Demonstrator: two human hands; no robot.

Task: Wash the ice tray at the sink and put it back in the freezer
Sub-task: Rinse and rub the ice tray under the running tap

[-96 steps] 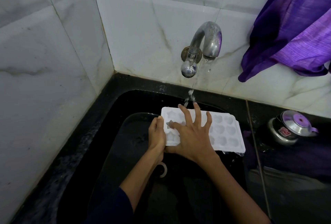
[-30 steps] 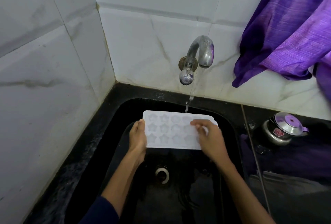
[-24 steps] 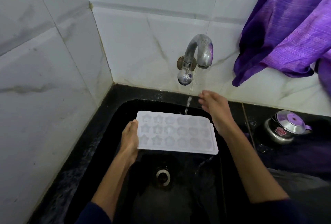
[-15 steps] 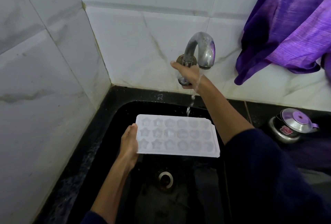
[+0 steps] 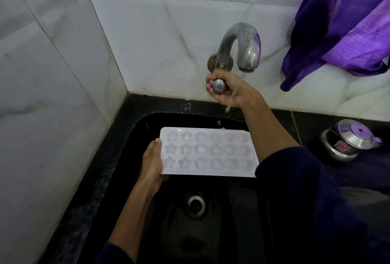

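Our left hand (image 5: 152,163) grips the ice tray (image 5: 207,154) by its left end (long axis crosswise) below the tap (image 5: 239,47). Our right hand (image 5: 226,89) curls round the tap knob (image 5: 218,84), above the tray's far edge.

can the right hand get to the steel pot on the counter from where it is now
Probably yes: the right hand grips the tap knob, and nothing visible stands between it and the steel pot; it must let go first.
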